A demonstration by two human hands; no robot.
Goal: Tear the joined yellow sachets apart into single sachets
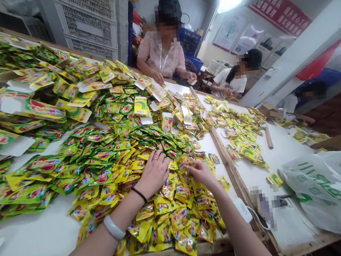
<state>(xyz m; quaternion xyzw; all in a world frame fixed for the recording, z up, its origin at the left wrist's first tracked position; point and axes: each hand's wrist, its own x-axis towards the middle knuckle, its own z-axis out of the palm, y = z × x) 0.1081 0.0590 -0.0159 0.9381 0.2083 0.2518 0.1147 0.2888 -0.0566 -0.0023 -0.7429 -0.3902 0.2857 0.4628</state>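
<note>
My left hand (154, 173) rests palm down on the heap of small yellow candy packets (181, 219), its fingers spread over them. Close to its right, my right hand (201, 171) pinches a yellow packet (186, 162) between thumb and fingers. Green packets with a red watermelon print (99, 152) are piled beyond and to the left of both hands. Flat yellow-green cartons (141, 106) lie on top of the green packets. The packets under my left palm are hidden.
A wooden strip (228, 166) divides the white tabletop. Right of it lie more yellow cartons (246, 142), a white plug block (243, 210) with its cable, and a plastic bag (322, 193). Co-workers (162, 55) sit across the table. Crates (88, 26) are stacked behind.
</note>
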